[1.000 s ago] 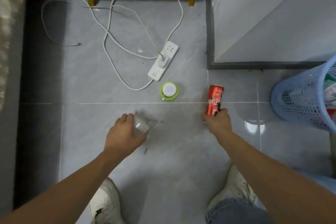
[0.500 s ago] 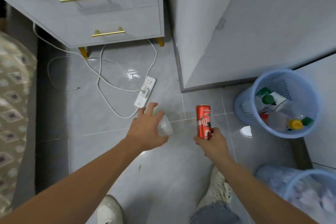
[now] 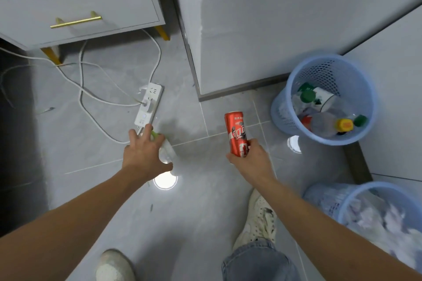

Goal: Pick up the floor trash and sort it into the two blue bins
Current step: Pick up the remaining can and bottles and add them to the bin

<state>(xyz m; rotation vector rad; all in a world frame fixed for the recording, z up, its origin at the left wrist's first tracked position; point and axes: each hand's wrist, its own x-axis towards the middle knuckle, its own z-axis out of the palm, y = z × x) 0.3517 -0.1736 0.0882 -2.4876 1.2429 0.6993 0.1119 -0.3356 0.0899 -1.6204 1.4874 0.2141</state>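
Note:
My right hand grips a red soda can by its lower end, upright above the floor. My left hand holds a clear plastic cup in its curled fingers. A green-rimmed lid peeks out from behind that hand's fingers on the floor. One blue mesh bin at the right holds bottles and caps. A second blue bin at the lower right holds crumpled paper.
A white power strip with looping cables lies on the grey tile floor near my left hand. A grey drawer unit on gold legs stands at the upper left, a wall corner at centre. My white shoes are below.
I have lifted the can and the clear cup off the floor, and the view has swung right, bringing both blue bins into sight.

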